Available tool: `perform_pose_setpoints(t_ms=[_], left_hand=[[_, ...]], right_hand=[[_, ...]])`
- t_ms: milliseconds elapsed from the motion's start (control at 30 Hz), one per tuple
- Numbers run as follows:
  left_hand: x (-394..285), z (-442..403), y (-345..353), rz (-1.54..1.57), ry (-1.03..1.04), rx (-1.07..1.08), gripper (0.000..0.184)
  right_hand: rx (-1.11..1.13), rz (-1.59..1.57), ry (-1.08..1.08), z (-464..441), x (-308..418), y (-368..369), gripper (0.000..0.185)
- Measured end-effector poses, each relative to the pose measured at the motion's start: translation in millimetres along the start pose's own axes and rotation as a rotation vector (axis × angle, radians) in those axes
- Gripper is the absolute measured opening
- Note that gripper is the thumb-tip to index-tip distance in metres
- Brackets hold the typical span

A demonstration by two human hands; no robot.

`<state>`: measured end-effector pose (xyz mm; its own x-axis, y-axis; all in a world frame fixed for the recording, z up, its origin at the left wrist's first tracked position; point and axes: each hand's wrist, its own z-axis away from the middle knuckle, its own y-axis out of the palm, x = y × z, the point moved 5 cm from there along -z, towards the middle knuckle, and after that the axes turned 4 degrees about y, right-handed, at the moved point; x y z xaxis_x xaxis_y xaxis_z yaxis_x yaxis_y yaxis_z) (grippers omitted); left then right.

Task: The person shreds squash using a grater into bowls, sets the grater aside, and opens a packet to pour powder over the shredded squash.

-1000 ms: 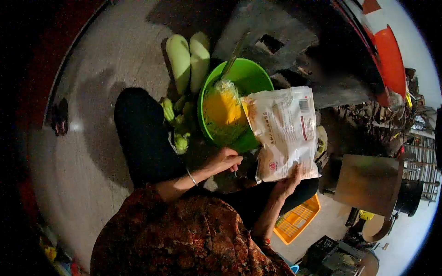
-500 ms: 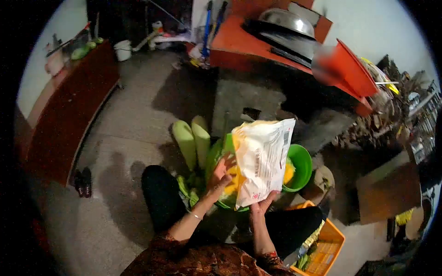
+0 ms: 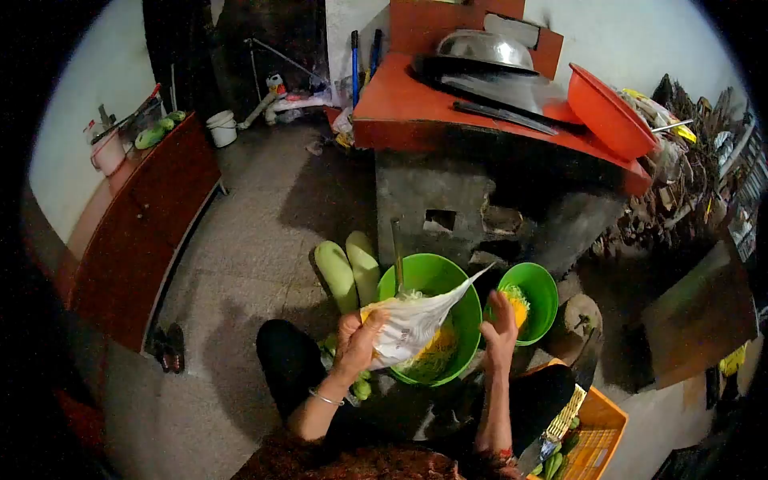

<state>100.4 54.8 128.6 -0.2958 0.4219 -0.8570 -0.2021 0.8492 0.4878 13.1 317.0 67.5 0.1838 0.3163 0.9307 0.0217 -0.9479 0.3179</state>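
My left hand point(image 3: 354, 344) is closed on the left end of a white printed plastic bag point(image 3: 420, 324), which lies tilted over a large green basin point(image 3: 474, 332), its far corner pointing up to the right. In the basin are pale green shreds point(image 3: 424, 370) and something yellow, partly hidden by the bag. A metal rod-like handle point(image 3: 397, 248) sticks up at the basin's back left. My right hand point(image 3: 502, 332) is off the bag, fingers apart, between the basin and a smaller green bucket point(image 3: 546, 300) holding shreds with a yellow heap point(image 3: 518, 308).
Two pale long gourds point(image 3: 336, 276) lie left of the basin. An orange crate point(image 3: 612, 420) with green vegetables sits by my right knee. Ahead stands a red-topped stove point(image 3: 392, 100) with a red basin point(image 3: 612, 112). A brown cabinet point(image 3: 152, 232) lines the left wall.
The bag has gone from upright in front of me to a tilted, flatter pose. My left hand has taken hold of it; my right hand has let go and moved right. The view has shifted.
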Motion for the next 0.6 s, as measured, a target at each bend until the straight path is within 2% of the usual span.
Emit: perform_pose_setpoints(t_ms=[67,100,167,200,233,267,300,367,433,467,500,567,600], left_hand=[[0,6,-5,-0.093,0.0,0.101,0.031],[0,6,-13,-0.101,0.03,0.108,0.031],[-7,4,-28,-0.124,0.11,0.107,0.031],[-23,6,-20,-0.09,0.081,0.129,0.032],[-18,4,-27,-0.078,0.025,0.104,0.031],[-10,-1,-38,-0.061,-0.024,0.065,0.032],[-7,-2,-50,-0.042,-0.061,0.01,0.032],[-18,-6,-51,0.057,-0.001,0.025,0.03],[-65,-3,-46,-0.107,0.259,0.019,0.042],[-96,9,-40,-0.408,0.457,0.024,0.049],[-121,19,-27,-0.712,0.622,0.053,0.056],[-135,31,11,-1.139,0.826,0.307,0.058],[-129,34,20,-1.166,0.757,0.407,0.052]], right_hand=[[0.218,0.055,0.013,-14,30,27,0.075],[0.275,-0.138,0.109,-21,32,35,0.066],[0.41,0.122,0.046,-31,30,27,0.048],[0.373,0.135,0.074,-27,41,34,0.027],[0.377,0.321,0.073,-32,39,26,0.014],[0.325,0.403,0.096,-28,54,34,0.011],[0.336,0.292,0.059,-26,56,40,0.009],[0.286,0.341,0.024,-17,61,47,0.014],[0.377,0.368,-0.133,-3,65,69,0.024],[0.42,0.376,-0.212,3,68,80,0.029],[0.482,0.375,-0.186,25,87,109,0.02],[0.665,0.587,-0.377,37,82,120,0.019],[1.072,0.771,-0.224,27,24,88,0.052]])
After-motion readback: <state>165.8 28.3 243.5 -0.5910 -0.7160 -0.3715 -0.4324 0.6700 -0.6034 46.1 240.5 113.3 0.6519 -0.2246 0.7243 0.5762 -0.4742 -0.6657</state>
